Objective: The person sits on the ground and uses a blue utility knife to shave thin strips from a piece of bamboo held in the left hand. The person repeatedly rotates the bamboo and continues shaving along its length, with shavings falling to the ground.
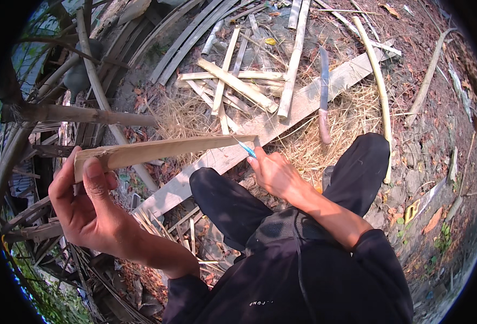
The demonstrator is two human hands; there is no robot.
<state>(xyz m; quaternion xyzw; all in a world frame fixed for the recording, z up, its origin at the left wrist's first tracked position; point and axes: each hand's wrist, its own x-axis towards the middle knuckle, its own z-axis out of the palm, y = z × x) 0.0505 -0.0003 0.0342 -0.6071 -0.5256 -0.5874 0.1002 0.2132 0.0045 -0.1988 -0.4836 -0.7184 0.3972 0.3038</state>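
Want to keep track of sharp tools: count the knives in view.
1: a long knife with a reddish handle lies on the pale plank beyond the knees. The right hand holds a small blue tool, not clearly a knife. Debris may hide others.

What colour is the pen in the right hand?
Light blue, seen in the head view: the pen in the right hand.

The slat (162,151) is showing pale, matt, fibrous bamboo. The pen (245,148) is gleaming in glossy blue plastic. The knife (324,92) is lying with a dull metal blade and smooth wooden handle; the plank (281,121) is looking rough and dry.
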